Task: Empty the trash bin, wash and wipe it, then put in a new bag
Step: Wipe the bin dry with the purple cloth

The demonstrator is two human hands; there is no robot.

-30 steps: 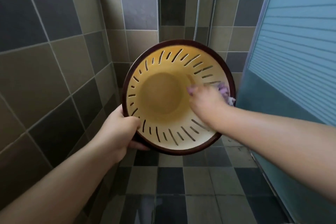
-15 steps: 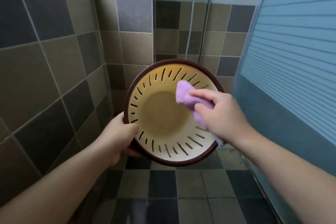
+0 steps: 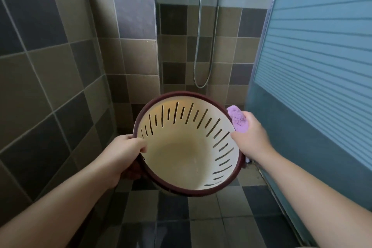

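The trash bin is a round cream basket with dark slots in its wall and a maroon rim, held in the air with its empty inside facing me. My left hand grips the rim on the left, thumb inside. My right hand holds a purple cloth against the outside of the bin's right wall, just past the rim. No bag is in the bin.
I stand in a tiled shower corner. A tiled wall is close on the left, a frosted striped glass door close on the right. A metal shower hose hangs on the back wall. Chequered floor tiles lie below.
My right hand took the cloth out of the bin's inside and moved it to the outside of the right wall. The bin dropped lower in view and tilted.
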